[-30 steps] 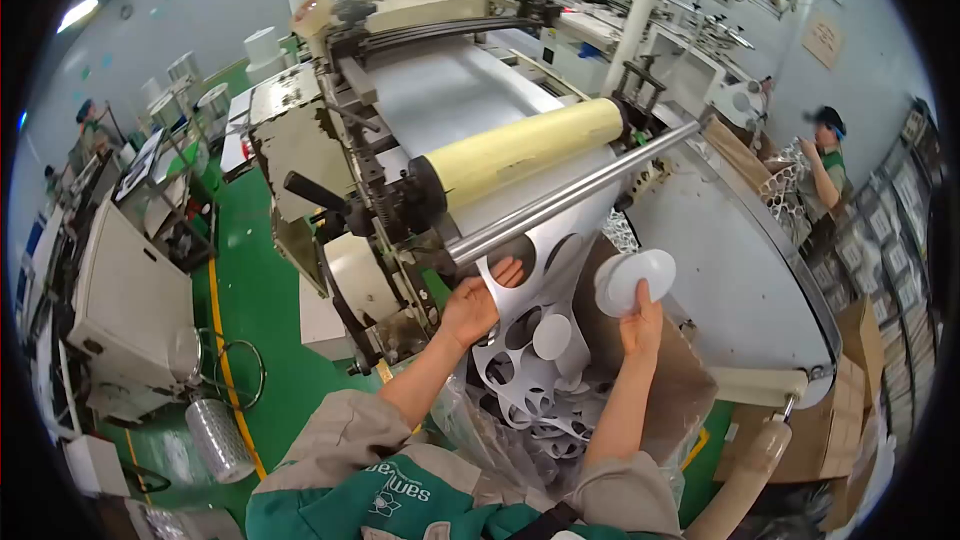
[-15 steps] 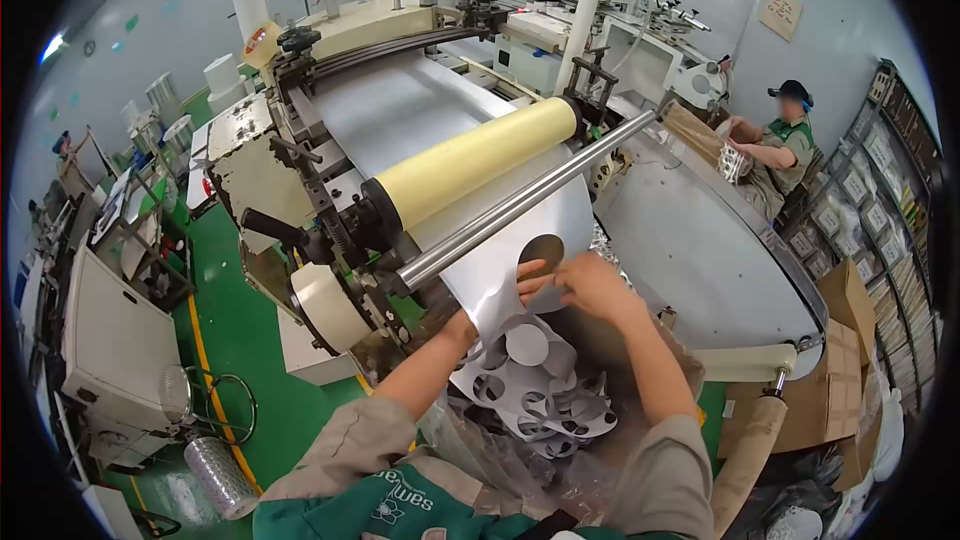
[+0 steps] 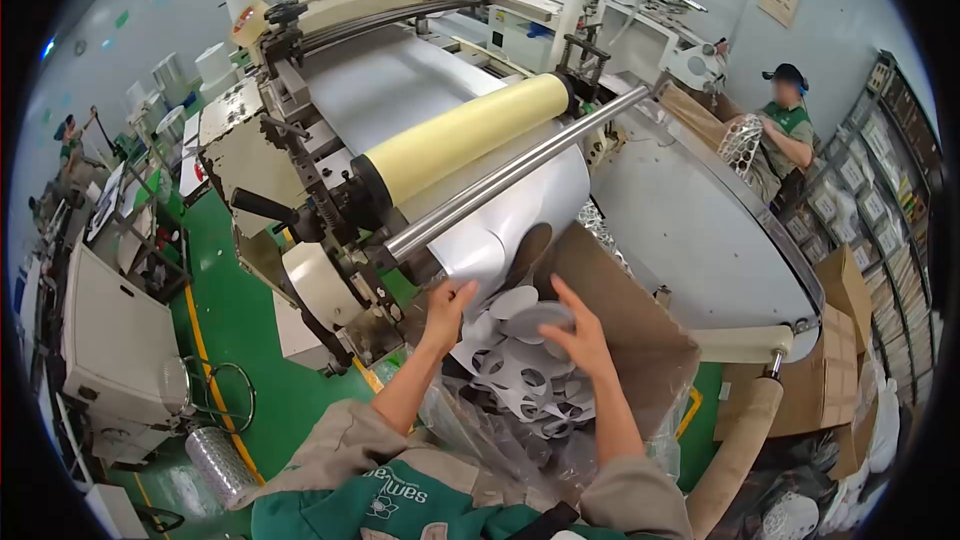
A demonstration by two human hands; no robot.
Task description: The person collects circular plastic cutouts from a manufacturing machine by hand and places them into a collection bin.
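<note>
A silvery-white sheet (image 3: 555, 190) with round cut-outs hangs from under the steel bar. At its lower left edge, my left hand (image 3: 446, 314) has its fingers closed on the material. My right hand (image 3: 582, 335) is open, thumb and index finger spread, beside a loose grey disc (image 3: 540, 321). Below both hands, a cardboard box (image 3: 640, 310) lined with clear plastic holds a heap of punched scrap (image 3: 528, 372) and several round pieces. A large round hole shows in the hanging sheet just above my right hand.
A yellow roller (image 3: 465, 140) and a steel bar (image 3: 520, 172) cross the machine ahead. On the right stands a wide grey metal panel (image 3: 700, 230), with a seated person (image 3: 785, 135) beyond it handling perforated material. A covered roller (image 3: 740, 445) lies at lower right.
My hands have moved apart and away from the sheet's hole; the right opened and shifted lower. The sheet's lower end has curled inward, and more of the box and loose discs shows.
</note>
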